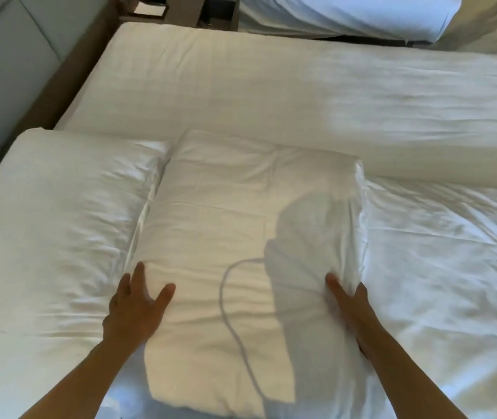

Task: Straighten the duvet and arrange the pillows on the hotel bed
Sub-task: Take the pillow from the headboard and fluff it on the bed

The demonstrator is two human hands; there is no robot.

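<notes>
A person's two bare hands bracket a white pillow (226,237) lying on a hotel bed (452,282), seen from a head-worn camera looking down. The left hand (137,309) lies on the pillow's near left edge, its grip wide open with fingers straight and spread, thumb angled inward across the fabric. The right hand (351,306) presses against the pillow's right side, fingers straight and partly sunk into the bunched pillowcase, thumb hidden; its grip takes hold of nothing that can be seen. A second pillow (53,237) lies just beside the first on the left, the two touching along their long edges. Beyond both, the folded white duvet (301,95) stretches across the bed, its surface lightly wrinkled toward the right. A shadow of the person and a thin curved line fall across the centre pillow. A padded headboard (2,71) stands at far left, and another bed (347,16) shows at top.
</notes>
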